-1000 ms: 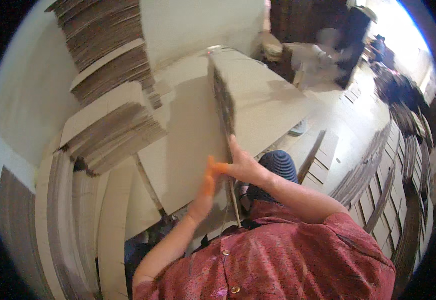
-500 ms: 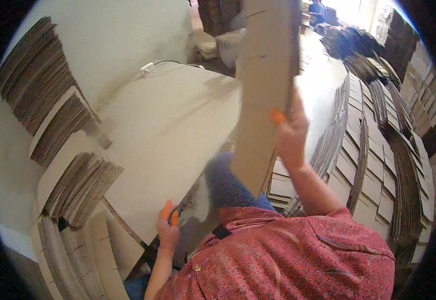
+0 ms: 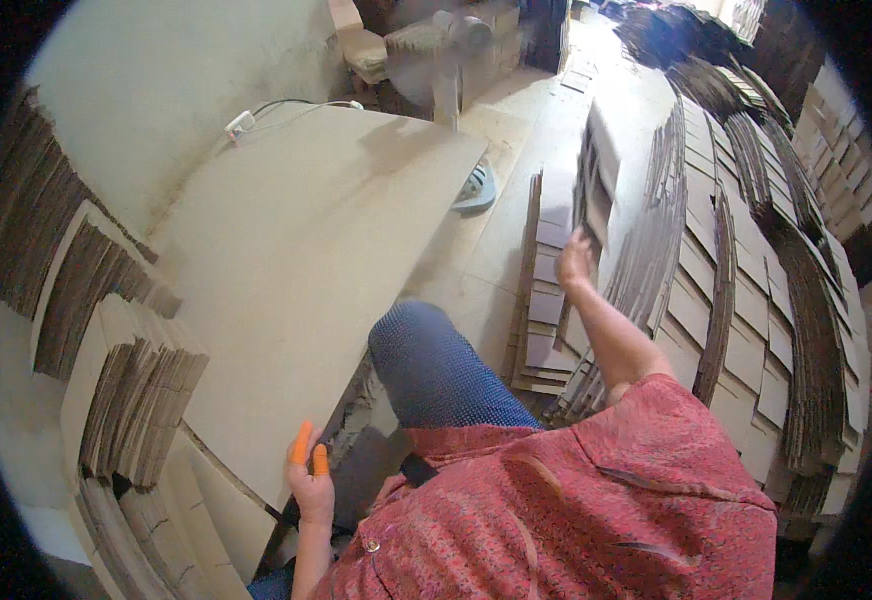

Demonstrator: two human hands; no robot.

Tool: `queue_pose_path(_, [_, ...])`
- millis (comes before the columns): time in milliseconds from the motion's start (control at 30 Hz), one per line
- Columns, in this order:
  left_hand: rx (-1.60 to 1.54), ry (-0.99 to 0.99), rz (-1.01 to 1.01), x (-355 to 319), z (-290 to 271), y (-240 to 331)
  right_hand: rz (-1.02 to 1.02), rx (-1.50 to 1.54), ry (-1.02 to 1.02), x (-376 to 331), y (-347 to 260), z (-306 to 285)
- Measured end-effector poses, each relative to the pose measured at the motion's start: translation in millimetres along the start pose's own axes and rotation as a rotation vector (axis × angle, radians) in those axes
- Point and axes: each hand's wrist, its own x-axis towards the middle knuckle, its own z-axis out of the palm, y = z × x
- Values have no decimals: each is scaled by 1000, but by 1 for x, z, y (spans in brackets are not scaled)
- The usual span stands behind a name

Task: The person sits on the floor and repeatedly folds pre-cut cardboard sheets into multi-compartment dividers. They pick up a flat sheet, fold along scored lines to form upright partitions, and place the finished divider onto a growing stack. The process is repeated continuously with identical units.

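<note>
My right hand [image 3: 575, 263] grips the near end of a flat cardboard piece [image 3: 602, 172], which is tilted and held away from me at arm's length. Just left of it, a row of overlapping cardboard pieces [image 3: 548, 262] lies on the floor. My left hand [image 3: 311, 487], with orange covers on two fingers, is by the near edge of the pale table [image 3: 296, 220]. Its fingers point up and apart, and I see nothing in them. Left of that hand, a bundle of folded cardboard [image 3: 146, 410] rests at the table's left side.
More cardboard stacks [image 3: 31, 200] lean along the left wall. Long rows of overlapping cardboard [image 3: 746, 320] cover the floor at the right. A white power socket with a cable [image 3: 240, 125] lies at the table's far edge. Beyond the table's corner sits a grey-blue base [image 3: 477, 188].
My right hand has carried the cardboard from over my lap away to the right, above the floor row. My left hand has shifted slightly left and down. The view has turned a little.
</note>
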Motion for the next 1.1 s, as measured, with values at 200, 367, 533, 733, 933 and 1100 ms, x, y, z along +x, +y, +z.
queue_pose_path(200, [134, 13, 35, -2, 1, -1, 271, -192, -357, -29, 27, 93])
queue_pose_path(367, [94, 36, -13, -3, 5, -7, 158, -163, -137, -22, 37, 88])
queue_pose_path(533, [194, 26, 39, -2, 4, -7, 263, -188, -263, -4, 29, 91])
queue_pose_path(733, [143, -58, -42, -3, -23, 3, -247, -154, -456, 2, 51, 150])
queue_pose_path(933, [564, 293, 137, 76, -124, -11, -315, 404, -499, -28, 76, 196])
queue_pose_path(1100, [908, 545, 161, 153, -215, 0, -210, 733, -795, -97, 36, 159])
